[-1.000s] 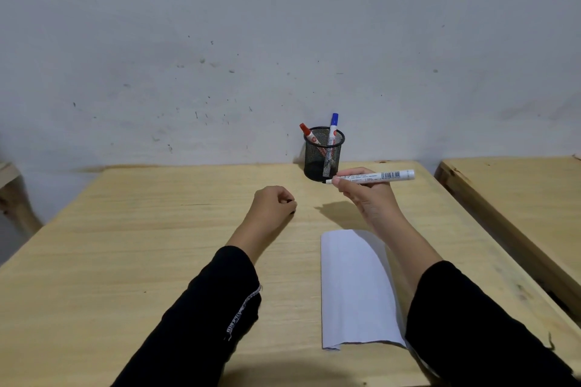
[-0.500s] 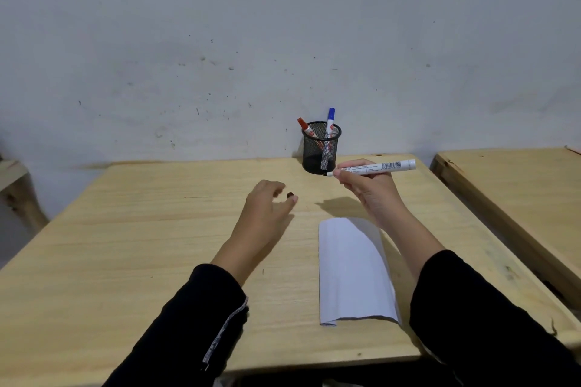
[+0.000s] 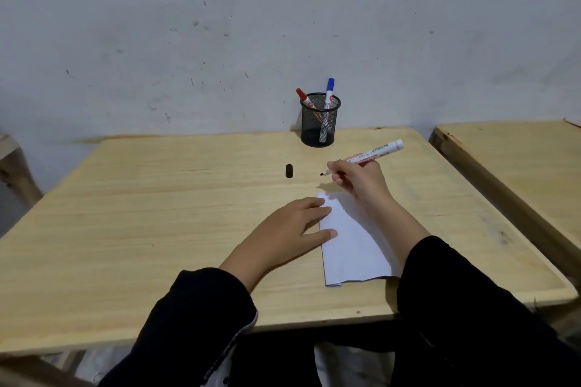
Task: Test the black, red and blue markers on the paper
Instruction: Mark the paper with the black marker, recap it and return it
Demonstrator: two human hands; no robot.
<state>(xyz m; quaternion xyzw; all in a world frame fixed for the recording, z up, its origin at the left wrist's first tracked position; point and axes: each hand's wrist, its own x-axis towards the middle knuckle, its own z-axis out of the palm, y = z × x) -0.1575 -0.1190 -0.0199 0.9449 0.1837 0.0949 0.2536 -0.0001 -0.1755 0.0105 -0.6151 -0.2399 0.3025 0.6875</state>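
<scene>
My right hand (image 3: pixel 358 181) grips the uncapped black marker (image 3: pixel 372 154), its black tip pointing left just above the table, beyond the far end of the paper. The white paper (image 3: pixel 352 248) lies lengthwise on the wooden table (image 3: pixel 157 214). My left hand (image 3: pixel 292 229) rests flat with fingers spread, fingertips on the paper's left edge. The black cap (image 3: pixel 289 170) stands on the table left of the marker tip. A red marker (image 3: pixel 305 98) and a blue marker (image 3: pixel 328 104) stand capped in the black mesh pen holder (image 3: pixel 320 122) at the table's far edge.
A second wooden table (image 3: pixel 518 166) stands close on the right with a narrow gap between. A grey wall rises directly behind the pen holder. Part of another wooden piece (image 3: pixel 12 163) shows at the far left.
My left hand set the black cap down on the table, then moved back and flattened onto the paper's left edge. My right hand tilted the marker tip downward toward the table.
</scene>
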